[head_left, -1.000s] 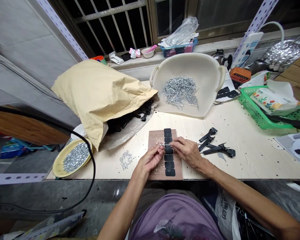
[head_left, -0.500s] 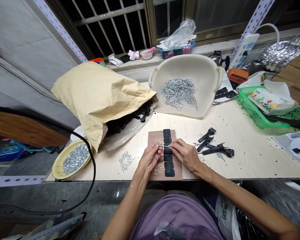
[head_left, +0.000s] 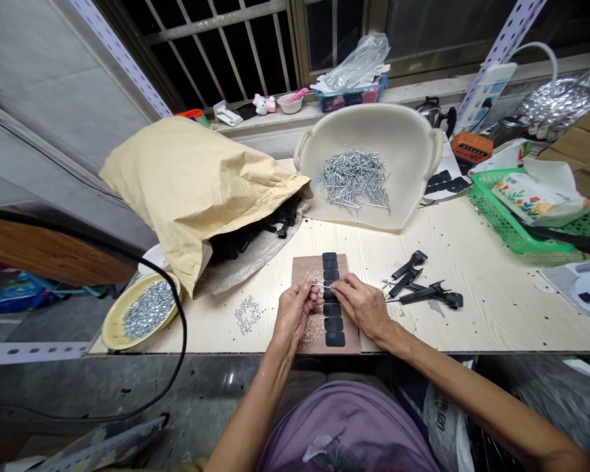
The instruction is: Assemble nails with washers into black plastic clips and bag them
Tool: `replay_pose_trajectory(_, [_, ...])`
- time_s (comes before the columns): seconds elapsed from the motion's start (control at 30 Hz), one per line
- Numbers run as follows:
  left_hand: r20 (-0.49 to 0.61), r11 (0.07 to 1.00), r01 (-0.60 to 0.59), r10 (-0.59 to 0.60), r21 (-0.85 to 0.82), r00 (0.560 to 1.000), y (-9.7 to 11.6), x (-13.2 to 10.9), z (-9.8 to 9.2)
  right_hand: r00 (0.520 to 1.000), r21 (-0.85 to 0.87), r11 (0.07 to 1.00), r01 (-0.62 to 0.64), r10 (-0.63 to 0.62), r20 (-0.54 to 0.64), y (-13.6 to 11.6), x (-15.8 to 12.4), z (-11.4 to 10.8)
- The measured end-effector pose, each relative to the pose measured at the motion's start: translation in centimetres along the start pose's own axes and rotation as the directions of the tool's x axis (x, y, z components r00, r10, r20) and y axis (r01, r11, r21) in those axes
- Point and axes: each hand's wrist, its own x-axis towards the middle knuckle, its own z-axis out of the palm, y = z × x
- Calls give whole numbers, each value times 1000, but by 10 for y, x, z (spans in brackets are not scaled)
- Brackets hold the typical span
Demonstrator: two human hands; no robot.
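Observation:
A thin silver screw lies level between my two hands, above a brown board. My left hand pinches its left end between thumb and finger; anything small in that pinch is hidden. On its other end, the fingertips of my right hand are closed. Black rounded pads run in a column down the brown board, just below the hands. To the right of my right hand lie several black plastic parts, some with metal shafts sticking out. Small silver pieces are scattered on the table to the left.
Behind the board stands a whitish basin with many silver screws. A cream sack spills black parts at the left. Silver pieces fill a yellow bowl by the table's left edge. A green basket stands at the right.
The view has shifted very slightly. Both hands stay over the board with the screw between them; their grip looks the same.

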Motion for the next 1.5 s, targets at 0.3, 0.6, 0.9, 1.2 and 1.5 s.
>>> replay_pose_trajectory(0.3, [-71,971,-158,173,181,982,-8,2,-6,994,-173,984,50,-66,-88,-4,1,2])
replay_pose_trajectory(0.6, [-25,950,-197,209,241,978,-17,6,-5,999,5,999,-48,49,-13,-8,5,2])
replay_pose_trajectory(0.9, [1,909,-240,255,342,967,-14,11,-6,978,208,962,-177,148,145,-3,12,0])
replay_pose_trajectory(1.2, [26,852,-271,290,448,957,-12,8,-5,960,272,938,-213,149,235,2,14,0])
replay_pose_trajectory(1.5, [90,916,-157,133,368,987,-5,12,-3,995,30,999,-24,21,96,4,11,-5])
